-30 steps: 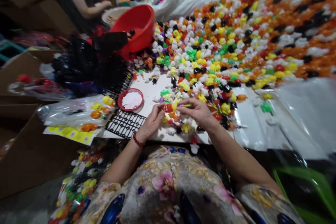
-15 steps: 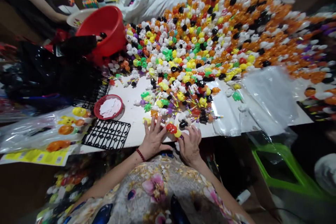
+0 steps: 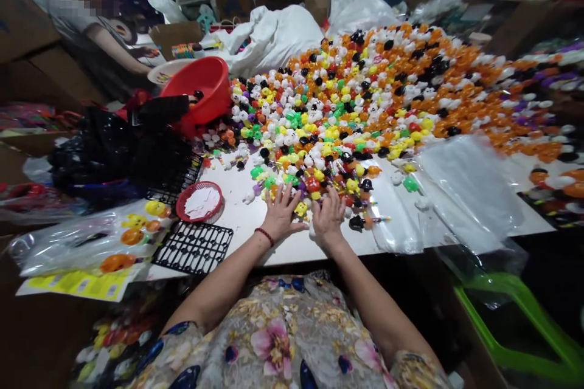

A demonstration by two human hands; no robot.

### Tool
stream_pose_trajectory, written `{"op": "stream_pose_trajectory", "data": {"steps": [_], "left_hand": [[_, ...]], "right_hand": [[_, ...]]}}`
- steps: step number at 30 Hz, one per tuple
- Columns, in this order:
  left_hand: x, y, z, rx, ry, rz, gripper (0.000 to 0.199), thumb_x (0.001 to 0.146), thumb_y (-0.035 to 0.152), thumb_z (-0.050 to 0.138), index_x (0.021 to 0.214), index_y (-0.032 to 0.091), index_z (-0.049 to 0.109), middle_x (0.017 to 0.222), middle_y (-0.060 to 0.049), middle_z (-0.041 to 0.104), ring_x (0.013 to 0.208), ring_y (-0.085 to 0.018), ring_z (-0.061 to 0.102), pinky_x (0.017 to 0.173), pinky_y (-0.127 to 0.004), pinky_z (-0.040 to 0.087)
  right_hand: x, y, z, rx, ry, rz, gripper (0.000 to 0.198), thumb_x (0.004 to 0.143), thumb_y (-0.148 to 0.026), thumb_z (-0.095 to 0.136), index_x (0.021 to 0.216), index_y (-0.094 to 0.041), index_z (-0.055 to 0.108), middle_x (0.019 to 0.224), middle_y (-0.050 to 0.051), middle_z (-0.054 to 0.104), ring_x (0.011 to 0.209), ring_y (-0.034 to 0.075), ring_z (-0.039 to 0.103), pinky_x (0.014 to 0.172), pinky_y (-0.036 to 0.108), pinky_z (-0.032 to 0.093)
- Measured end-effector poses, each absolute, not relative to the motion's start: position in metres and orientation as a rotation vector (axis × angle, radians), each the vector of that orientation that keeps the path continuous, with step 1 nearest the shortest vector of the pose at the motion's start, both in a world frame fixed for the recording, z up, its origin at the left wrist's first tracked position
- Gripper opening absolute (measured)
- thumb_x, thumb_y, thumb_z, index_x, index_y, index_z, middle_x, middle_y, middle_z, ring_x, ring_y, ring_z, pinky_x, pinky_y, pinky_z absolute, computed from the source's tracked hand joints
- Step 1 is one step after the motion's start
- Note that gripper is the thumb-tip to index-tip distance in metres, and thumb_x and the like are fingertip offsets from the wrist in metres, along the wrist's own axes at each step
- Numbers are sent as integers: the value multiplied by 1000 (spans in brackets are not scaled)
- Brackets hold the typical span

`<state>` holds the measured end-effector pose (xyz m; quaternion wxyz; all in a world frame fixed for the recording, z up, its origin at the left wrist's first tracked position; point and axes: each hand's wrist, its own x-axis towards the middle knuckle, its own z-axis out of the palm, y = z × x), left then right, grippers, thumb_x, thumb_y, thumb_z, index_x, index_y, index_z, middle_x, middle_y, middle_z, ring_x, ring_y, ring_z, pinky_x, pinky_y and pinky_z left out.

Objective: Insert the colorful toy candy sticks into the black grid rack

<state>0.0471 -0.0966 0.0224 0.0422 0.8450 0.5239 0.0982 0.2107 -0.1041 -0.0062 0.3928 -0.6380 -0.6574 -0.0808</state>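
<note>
Here both hands, left hand (image 3: 281, 214) and right hand (image 3: 327, 217), lie flat among toys (image 3: 319, 152).

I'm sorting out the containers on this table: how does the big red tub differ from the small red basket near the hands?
The red tub is large, deep and solid-walled; the small red basket is shallow with a ribbed rim. The red tub sits tilted at the far left beside the toy pile, while the small red basket lies flat, close to the left hand. The small red basket holds white paper scraps. Both are round and red.
</note>
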Motion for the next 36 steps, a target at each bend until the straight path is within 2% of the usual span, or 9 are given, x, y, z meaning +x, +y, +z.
{"op": "stream_pose_trajectory", "data": {"steps": [5, 8, 10, 13, 17, 19, 22, 27, 36], "left_hand": [[53, -79, 24, 2557, 1592, 334, 98, 74, 66, 68, 154, 23, 31, 162, -20, 21, 149, -45, 15, 113, -72, 12], [48, -96, 27, 2538, 1623, 369, 98, 77, 63, 67, 155, 20, 27, 162, -22, 20, 150, -43, 14, 113, -71, 16], [35, -119, 30, 2569, 1624, 442, 90, 82, 58, 65, 154, 18, 29, 162, -23, 22, 152, -39, 11, 114, -68, 19], [1, -165, 33, 2599, 1641, 544, 68, 89, 50, 60, 145, 15, 42, 157, -22, 33, 152, -34, 15, 117, -62, 25], [-65, -225, 29, 2419, 1921, 607, 41, 94, 36, 53, 129, 15, 57, 142, -19, 54, 146, -30, 34, 115, -54, 36], [-97, -243, 22, 2317, 2099, 586, 42, 94, 37, 53, 129, 14, 57, 140, -20, 55, 143, -30, 39, 115, -53, 36], [-131, -255, 10, 2201, 2291, 457, 57, 92, 47, 53, 138, 13, 52, 148, -21, 48, 146, -35, 31, 115, -57, 32], [-128, -270, -2, 2231, 2340, 325, 65, 92, 55, 49, 144, 16, 49, 152, -19, 44, 147, -36, 29, 115, -55, 28], [-69, -277, 0, 2510, 2112, 310, 63, 89, 58, 54, 142, 23, 53, 149, -18, 49, 138, -37, 42, 101, -45, 39]], "right_hand": [[210, -73, -3, -1657, -1586, -107, 18, 93, -32, 43, 89, -19, 54, 131, 21, 56, 130, 29, 45, 110, 58, 28], [219, -69, 11, -1610, -1567, 32, 20, 92, -37, 42, 83, -21, 52, 121, 19, 58, 120, 29, 50, 105, 57, 35], [228, -72, 27, -1512, -1562, 158, 25, 90, -44, 42, 81, -22, 50, 109, 18, 60, 110, 30, 54, 97, 54, 41], [237, -83, 52, -1556, -1468, 296, 28, 89, -50, 44, 85, -23, 50, 102, 18, 60, 103, 31, 55, 91, 51, 42], [220, -126, 67, -1707, -1404, 499, 33, 87, -56, 48, 89, -23, 51, 80, 7, 58, 75, 27, 56, 72, 44, 44], [198, -151, 62, -1613, -1450, 770, 40, 85, -61, 48, 95, -23, 51, 73, 2, 57, 66, 22, 54, 64, 38, 44], [161, -174, 48, -1490, -1568, 1079, 42, 83, -64, 49, 94, -23, 52, 70, 0, 57, 63, 20, 53, 60, 33, 43], [133, -170, 34, -1353, -1669, 1228, 41, 82, -64, 50, 85, -23, 54, 65, -2, 54, 62, 18, 51, 60, 33, 44], [136, -139, 20, -1197, -1281, 1498, 58, 67, -79, 62, 78, -23, 53, 70, -1, 61, 57, 13, 55, 57, 30, 52]]}}
